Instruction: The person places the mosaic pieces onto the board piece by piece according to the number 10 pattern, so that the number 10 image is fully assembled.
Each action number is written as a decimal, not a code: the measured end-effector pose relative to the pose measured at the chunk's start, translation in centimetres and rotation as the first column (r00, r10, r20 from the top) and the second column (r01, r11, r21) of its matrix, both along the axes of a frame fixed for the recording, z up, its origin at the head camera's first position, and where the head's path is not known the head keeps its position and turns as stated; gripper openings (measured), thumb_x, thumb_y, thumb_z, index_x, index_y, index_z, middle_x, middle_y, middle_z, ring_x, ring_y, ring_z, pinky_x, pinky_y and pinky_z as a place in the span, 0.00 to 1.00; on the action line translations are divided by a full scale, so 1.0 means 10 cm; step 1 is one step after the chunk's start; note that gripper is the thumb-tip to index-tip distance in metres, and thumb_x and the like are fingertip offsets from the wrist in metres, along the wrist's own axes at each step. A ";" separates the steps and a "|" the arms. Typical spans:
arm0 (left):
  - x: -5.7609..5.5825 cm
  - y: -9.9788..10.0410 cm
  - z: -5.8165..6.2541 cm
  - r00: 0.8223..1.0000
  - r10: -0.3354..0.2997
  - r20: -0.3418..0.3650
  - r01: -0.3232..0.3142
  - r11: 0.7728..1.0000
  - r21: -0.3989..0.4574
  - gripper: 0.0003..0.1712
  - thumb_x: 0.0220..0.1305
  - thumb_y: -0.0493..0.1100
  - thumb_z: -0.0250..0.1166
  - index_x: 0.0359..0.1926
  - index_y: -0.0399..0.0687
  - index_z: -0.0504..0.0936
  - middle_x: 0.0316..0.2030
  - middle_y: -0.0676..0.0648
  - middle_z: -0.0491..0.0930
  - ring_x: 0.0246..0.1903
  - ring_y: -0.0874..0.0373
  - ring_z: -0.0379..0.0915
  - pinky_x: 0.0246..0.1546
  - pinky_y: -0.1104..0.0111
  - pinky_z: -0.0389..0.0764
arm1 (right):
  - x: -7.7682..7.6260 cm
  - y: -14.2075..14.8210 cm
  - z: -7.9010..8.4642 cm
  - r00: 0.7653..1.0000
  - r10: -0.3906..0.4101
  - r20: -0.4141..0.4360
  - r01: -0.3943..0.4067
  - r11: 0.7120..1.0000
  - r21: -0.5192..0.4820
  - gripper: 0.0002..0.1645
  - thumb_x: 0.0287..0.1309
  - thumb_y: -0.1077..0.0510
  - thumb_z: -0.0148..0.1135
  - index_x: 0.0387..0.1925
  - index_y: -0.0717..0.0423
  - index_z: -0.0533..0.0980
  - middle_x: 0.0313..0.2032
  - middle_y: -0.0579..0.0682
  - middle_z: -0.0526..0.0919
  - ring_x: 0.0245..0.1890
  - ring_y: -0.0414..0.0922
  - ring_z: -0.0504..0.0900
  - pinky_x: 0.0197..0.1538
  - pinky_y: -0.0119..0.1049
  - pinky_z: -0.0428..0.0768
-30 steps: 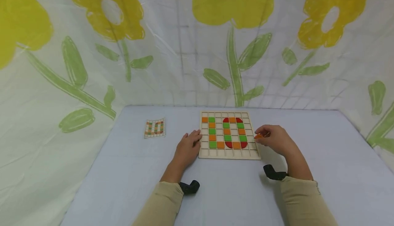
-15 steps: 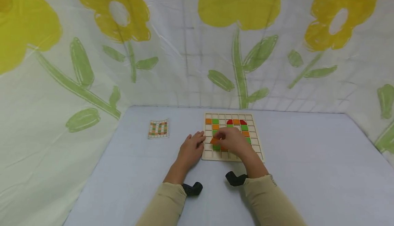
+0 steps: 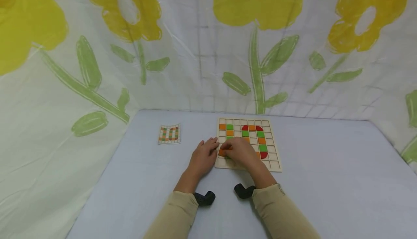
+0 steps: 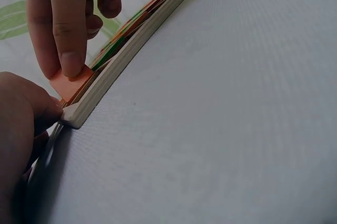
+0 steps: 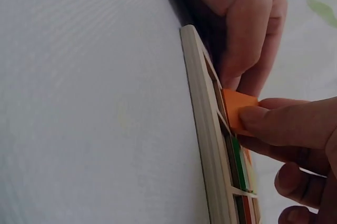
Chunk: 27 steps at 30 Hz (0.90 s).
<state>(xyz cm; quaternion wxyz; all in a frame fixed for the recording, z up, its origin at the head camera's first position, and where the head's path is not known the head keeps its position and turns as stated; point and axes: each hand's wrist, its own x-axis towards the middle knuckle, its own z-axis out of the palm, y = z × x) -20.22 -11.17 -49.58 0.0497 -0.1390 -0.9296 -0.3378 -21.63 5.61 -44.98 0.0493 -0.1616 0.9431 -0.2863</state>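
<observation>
A wooden grid board (image 3: 275, 165) lies on the table, with orange, green and red tiles set in its cells. My right hand (image 3: 241, 152) reaches over it and pinches an orange square tile (image 5: 237, 107) between thumb and fingers. In the left wrist view that tile (image 4: 70, 84) is tilted, low over a cell near the board's left side. Beside the left edge rests my left hand (image 3: 202, 158), its fingertips touching the board. Part of the tile pattern is hidden under the right hand.
A small card (image 3: 169, 134) printed with a coloured grid pattern lies left of the board. Behind the white table (image 3: 325, 166) hangs a pale curtain (image 3: 182, 87) with painted yellow flowers.
From the board's right side my right hand has carried the orange tile leftward across it, then down to the left column. The left hand stays at the left edge.
</observation>
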 end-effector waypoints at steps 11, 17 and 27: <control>0.00 0.02 0.02 1.000 0.004 0.021 -0.004 1.000 -0.003 0.20 0.70 0.40 0.59 0.61 0.44 0.79 0.67 0.51 0.72 0.69 0.56 0.65 0.75 0.58 0.58 | -0.03 0.00 -0.07 0.977 0.169 -0.131 -0.167 0.986 0.029 0.05 0.56 0.65 0.69 0.33 0.56 0.88 0.32 0.47 0.85 0.37 0.45 0.83 0.45 0.39 0.84; 0.01 0.01 0.01 1.000 0.014 0.017 -0.014 1.000 0.006 0.20 0.70 0.41 0.59 0.61 0.45 0.79 0.67 0.51 0.72 0.69 0.57 0.65 0.75 0.58 0.57 | -0.01 0.02 -0.07 0.979 0.151 -0.138 -0.149 0.988 0.025 0.05 0.56 0.63 0.69 0.33 0.54 0.88 0.33 0.46 0.87 0.39 0.45 0.83 0.47 0.40 0.84; 0.02 0.01 0.02 0.999 0.018 0.043 -0.019 1.000 0.021 0.20 0.71 0.42 0.58 0.61 0.46 0.79 0.67 0.52 0.71 0.69 0.57 0.64 0.76 0.60 0.55 | 0.02 0.50 0.07 0.993 -0.077 -0.092 0.073 0.996 -0.044 0.09 0.63 0.58 0.65 0.43 0.53 0.86 0.44 0.50 0.87 0.49 0.51 0.82 0.53 0.49 0.83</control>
